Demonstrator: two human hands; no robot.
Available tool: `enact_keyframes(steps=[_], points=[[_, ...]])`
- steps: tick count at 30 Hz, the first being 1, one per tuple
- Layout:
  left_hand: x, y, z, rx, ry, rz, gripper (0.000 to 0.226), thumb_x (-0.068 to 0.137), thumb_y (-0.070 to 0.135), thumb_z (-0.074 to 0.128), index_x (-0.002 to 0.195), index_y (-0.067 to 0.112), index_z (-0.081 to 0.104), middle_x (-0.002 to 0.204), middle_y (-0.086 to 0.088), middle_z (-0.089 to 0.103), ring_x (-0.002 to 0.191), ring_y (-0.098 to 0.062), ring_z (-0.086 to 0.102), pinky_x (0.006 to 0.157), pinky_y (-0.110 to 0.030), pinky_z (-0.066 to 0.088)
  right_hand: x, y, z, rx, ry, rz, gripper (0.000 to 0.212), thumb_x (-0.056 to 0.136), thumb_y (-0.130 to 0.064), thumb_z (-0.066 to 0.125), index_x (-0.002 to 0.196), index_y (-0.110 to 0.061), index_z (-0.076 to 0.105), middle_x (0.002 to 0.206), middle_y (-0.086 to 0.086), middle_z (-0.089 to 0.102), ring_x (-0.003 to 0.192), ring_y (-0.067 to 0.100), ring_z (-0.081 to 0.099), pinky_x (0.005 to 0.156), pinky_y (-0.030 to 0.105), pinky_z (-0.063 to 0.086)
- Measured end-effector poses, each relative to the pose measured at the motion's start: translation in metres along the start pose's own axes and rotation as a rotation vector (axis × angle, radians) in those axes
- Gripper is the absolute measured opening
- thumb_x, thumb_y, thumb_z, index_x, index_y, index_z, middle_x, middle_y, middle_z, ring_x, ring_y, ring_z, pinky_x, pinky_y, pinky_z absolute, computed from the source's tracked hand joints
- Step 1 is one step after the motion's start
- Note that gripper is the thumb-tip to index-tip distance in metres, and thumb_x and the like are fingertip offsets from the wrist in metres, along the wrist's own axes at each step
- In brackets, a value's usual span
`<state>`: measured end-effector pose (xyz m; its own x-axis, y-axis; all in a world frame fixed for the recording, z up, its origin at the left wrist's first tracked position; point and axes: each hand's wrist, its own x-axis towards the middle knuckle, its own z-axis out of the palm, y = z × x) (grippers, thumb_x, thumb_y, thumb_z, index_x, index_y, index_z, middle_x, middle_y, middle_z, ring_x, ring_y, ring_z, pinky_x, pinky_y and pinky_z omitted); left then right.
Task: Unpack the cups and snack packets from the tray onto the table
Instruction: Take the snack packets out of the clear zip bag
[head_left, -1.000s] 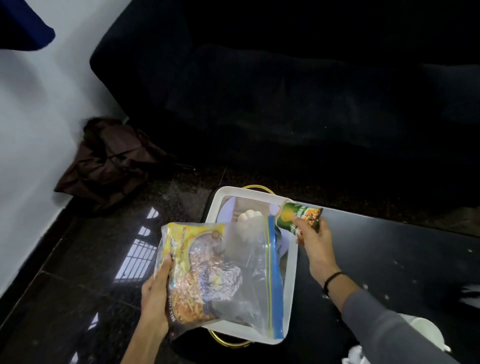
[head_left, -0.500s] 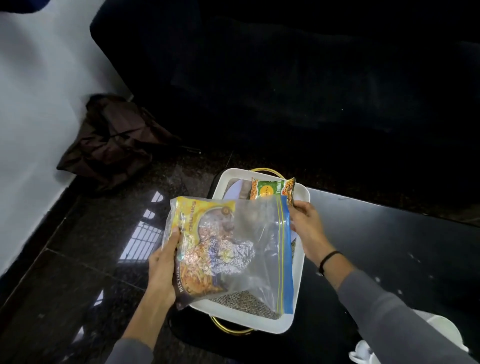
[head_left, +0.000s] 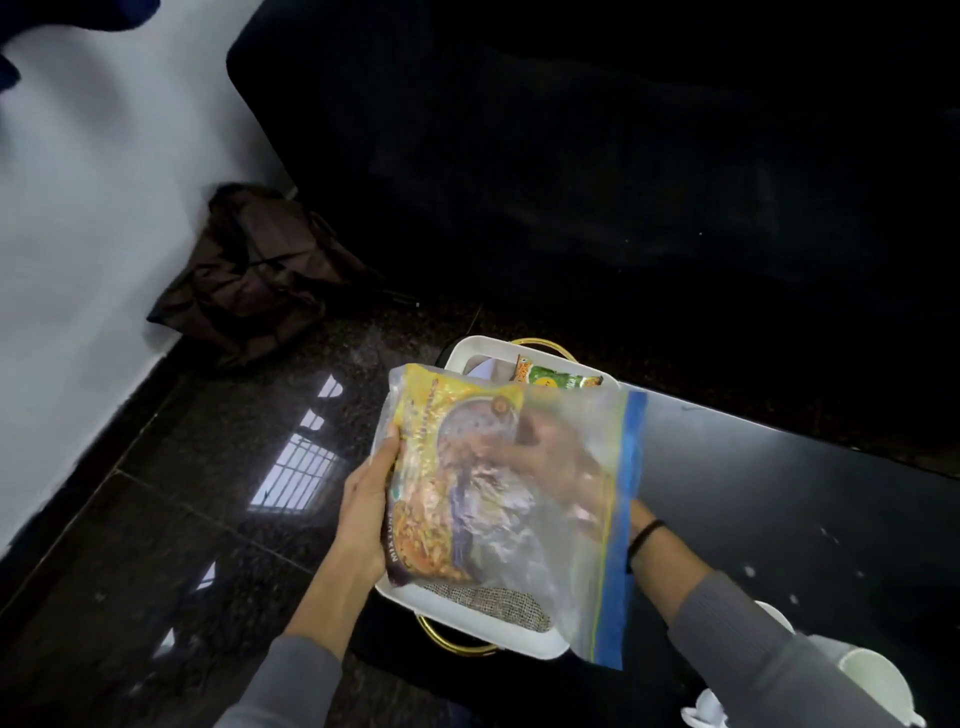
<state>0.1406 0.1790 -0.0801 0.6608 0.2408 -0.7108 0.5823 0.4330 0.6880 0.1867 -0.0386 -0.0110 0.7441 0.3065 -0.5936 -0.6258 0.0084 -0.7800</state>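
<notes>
Currently the zip bag (head_left: 587, 571) is held above the tray (head_left: 467, 623), its edge gripped by the left hand (head_left: 363, 514). The right hand (head_left: 545, 457) is inside; its grip cannot be told through plastic. The yellow snack packet (head_left: 436, 467), inside the bag, should be pinched near its top and drawn out straight, bag mouth held open.

The plastic bag (head_left: 592, 597) is clear, the packet (head_left: 434, 519) glossy, the floor (head_left: 208, 493) polished.
</notes>
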Motion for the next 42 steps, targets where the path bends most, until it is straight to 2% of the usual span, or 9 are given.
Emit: enact_keyframes(steps=[4,7,9,11,14,18,24,38,42], points=[[-0.005,0.001,0.012,0.06,-0.004,0.051,0.053,0.087,0.058,0.067,0.112,0.012,0.077,0.104,-0.013,0.08,0.095,-0.029,0.078,0.073,-0.038,0.063,-0.002,0.013,-0.011,0.386,-0.03,0.141,0.032,0.05,-0.002,0.1,0.065,0.003,0.071,0.057,0.016,0.067,0.094,0.016,0.078,0.052,0.017,0.052],[-0.005,-0.003,0.015,0.092,0.114,0.099,0.046,0.092,0.057,0.064,0.096,0.014,0.08,0.093,-0.012,0.081,0.082,-0.025,0.079,0.064,-0.034,0.063,-0.013,-0.001,-0.005,0.31,0.032,-0.057,0.035,0.108,0.007,0.023,0.12,0.009,0.056,0.102,0.037,0.072,0.142,0.036,0.047,0.105,0.01,0.039],[-0.003,-0.008,0.014,0.04,0.224,0.095,0.045,0.095,0.051,0.063,0.099,0.008,0.077,0.096,-0.015,0.08,0.082,-0.029,0.078,0.068,-0.038,0.064,-0.005,-0.001,-0.006,0.012,0.261,-0.141,0.046,0.111,0.005,0.018,0.102,-0.007,0.062,0.072,0.015,0.078,0.082,0.009,0.078,0.077,0.003,0.051],[-0.002,-0.012,0.011,-0.031,0.302,0.063,0.047,0.098,0.047,0.061,0.106,0.003,0.073,0.106,-0.02,0.077,0.081,-0.029,0.076,0.072,-0.039,0.062,0.0,-0.002,-0.011,0.043,0.205,-0.115,0.049,0.11,-0.01,0.036,0.069,-0.011,0.062,0.043,-0.005,0.064,0.04,0.001,0.063,0.043,0.013,0.05],[-0.003,-0.017,0.002,-0.105,0.179,-0.055,0.072,0.085,0.066,0.067,0.13,0.01,0.065,0.121,-0.02,0.072,0.105,-0.037,0.072,0.094,-0.057,0.056,0.007,-0.01,-0.022,-0.262,0.256,-0.227,0.008,0.08,-0.033,0.068,0.084,-0.027,0.072,0.075,0.0,0.077,0.069,0.02,0.077,0.063,0.037,0.064],[-0.004,-0.014,0.002,-0.21,0.13,-0.15,0.08,0.069,0.05,0.087,0.13,0.003,0.065,0.127,-0.024,0.068,0.115,-0.047,0.067,0.102,-0.065,0.049,-0.004,-0.002,-0.045,-0.395,0.484,-0.305,0.035,0.059,-0.056,0.071,0.085,-0.032,0.069,0.076,-0.024,0.076,0.064,-0.005,0.072,0.049,0.012,0.053],[0.004,-0.018,0.006,-0.475,0.309,-0.051,0.069,0.079,0.037,0.084,0.135,0.003,0.061,0.13,-0.02,0.068,0.115,-0.043,0.067,0.1,-0.064,0.051,-0.022,0.015,-0.06,0.031,0.65,-0.439,0.018,0.081,-0.015,0.085,0.092,-0.023,0.074,0.083,-0.015,0.081,0.075,0.006,0.078,0.058,0.016,0.059],[0.006,-0.022,-0.006,-0.676,0.201,-0.057,0.066,0.091,0.05,0.066,0.141,0.008,0.058,0.147,-0.017,0.057,0.132,-0.04,0.055,0.112,-0.061,0.04,-0.036,0.066,-0.051,-0.124,1.015,-0.28,0.023,0.075,-0.05,0.079,0.086,-0.039,0.061,0.085,-0.021,0.07,0.07,-0.009,0.07,0.068,0.023,0.058],[0.006,-0.02,-0.007,-0.714,0.164,-0.058,0.062,0.094,0.051,0.062,0.139,0.008,0.059,0.138,-0.014,0.063,0.125,-0.036,0.06,0.112,-0.058,0.042,-0.031,0.083,-0.048,-0.131,0.863,-0.139,0.033,0.075,-0.045,0.08,0.1,-0.027,0.069,0.092,-0.011,0.077,0.074,-0.002,0.074,0.073,0.033,0.064]])
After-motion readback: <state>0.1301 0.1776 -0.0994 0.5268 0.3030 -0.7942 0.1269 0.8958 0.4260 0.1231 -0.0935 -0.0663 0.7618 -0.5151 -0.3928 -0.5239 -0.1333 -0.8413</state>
